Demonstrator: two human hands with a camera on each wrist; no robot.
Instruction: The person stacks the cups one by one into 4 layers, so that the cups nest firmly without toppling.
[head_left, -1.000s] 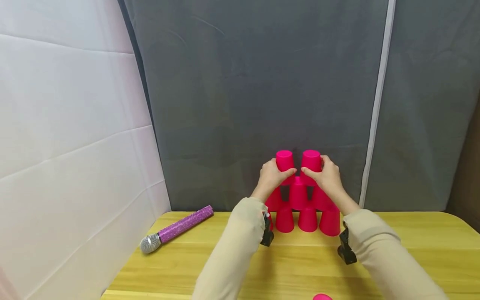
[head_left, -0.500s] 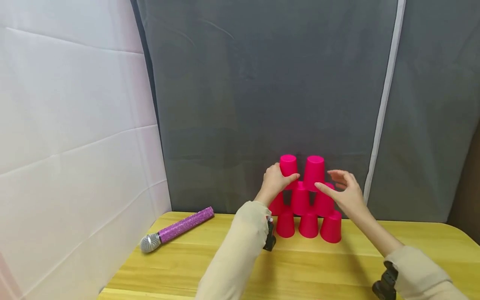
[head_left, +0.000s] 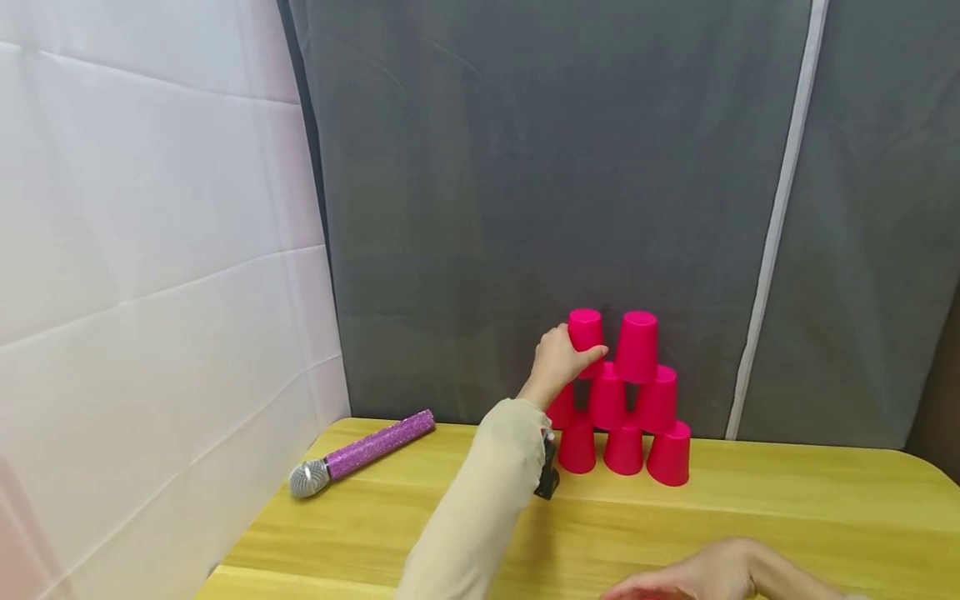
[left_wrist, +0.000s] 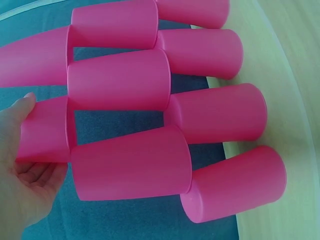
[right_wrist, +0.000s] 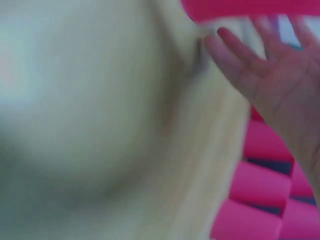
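Several pink cups (head_left: 622, 400) stand upside down in a pyramid at the back of the yellow table (head_left: 450, 533). My left hand (head_left: 558, 360) grips the top-left cup (head_left: 585, 332); in the left wrist view the thumb and curled fingers of that hand (left_wrist: 22, 175) wrap this cup (left_wrist: 45, 131). The top-right cup (head_left: 637, 346) stands free beside it. My right hand (head_left: 701, 577) hovers low at the near edge of the table, holding nothing. In the blurred right wrist view its fingers (right_wrist: 240, 55) are spread below a pink shape (right_wrist: 250, 7).
A purple glitter microphone (head_left: 360, 454) lies at the left on the table. A grey curtain (head_left: 540, 183) hangs right behind the pyramid and a white panel (head_left: 150, 250) closes off the left. My left sleeve (head_left: 480, 508) hides the bottom row's left end.
My right hand let go of the top-right cup and drew back toward the table's near edge. The left hand stayed on the top-left cup.
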